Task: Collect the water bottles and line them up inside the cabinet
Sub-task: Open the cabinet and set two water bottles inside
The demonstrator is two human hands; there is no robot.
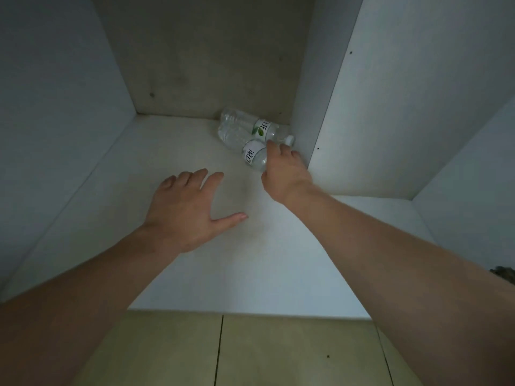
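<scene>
Two clear water bottles with white labels lie on their sides in the back right corner of the white cabinet floor (172, 151). The far bottle (245, 125) lies along the back wall, its white cap pointing right. The near bottle (252, 153) lies in front of it, and my right hand (284, 171) is closed around its cap end, which it hides. My left hand (184, 210) hovers over the middle of the cabinet floor, palm down, fingers spread, holding nothing.
The cabinet has a white left wall (55, 107), a grey back panel (206, 59) and a white right divider (390, 107) close beside the bottles. Beyond the divider is another compartment. Beige floor tiles (278, 352) lie in front of the cabinet's edge.
</scene>
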